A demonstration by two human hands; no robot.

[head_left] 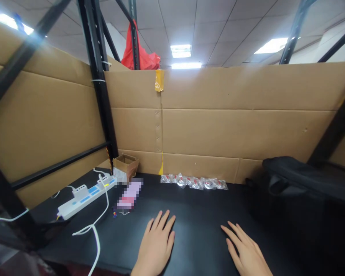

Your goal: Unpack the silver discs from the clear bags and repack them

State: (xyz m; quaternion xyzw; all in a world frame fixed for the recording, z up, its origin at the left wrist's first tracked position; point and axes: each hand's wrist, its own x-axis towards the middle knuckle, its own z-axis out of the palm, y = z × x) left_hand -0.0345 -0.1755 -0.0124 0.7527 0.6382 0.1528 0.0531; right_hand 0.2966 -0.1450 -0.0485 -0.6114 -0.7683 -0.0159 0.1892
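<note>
My left hand [157,243] lies palm down with fingers apart on the black tabletop [199,234], holding nothing. To its right, my right hand [245,247] is also spread over the black surface, with nothing in its fingers. Beyond both hands, a row of small clear plastic packets [194,181] with silvery and red contents lies along the back edge; their exact contents are too small to make out. A pixelated pink and lilac flat item [130,195] rests ahead and left of my left hand, with a small beaded string [114,213] near its lower end.
A white power strip [86,197] with plugs and a looping white cable [96,234] occupies the left side. An open small cardboard box [126,166] stands in the back left corner. A black bag [301,199] sits on the right. Cardboard walls [204,130] and black posts [99,84] enclose the table.
</note>
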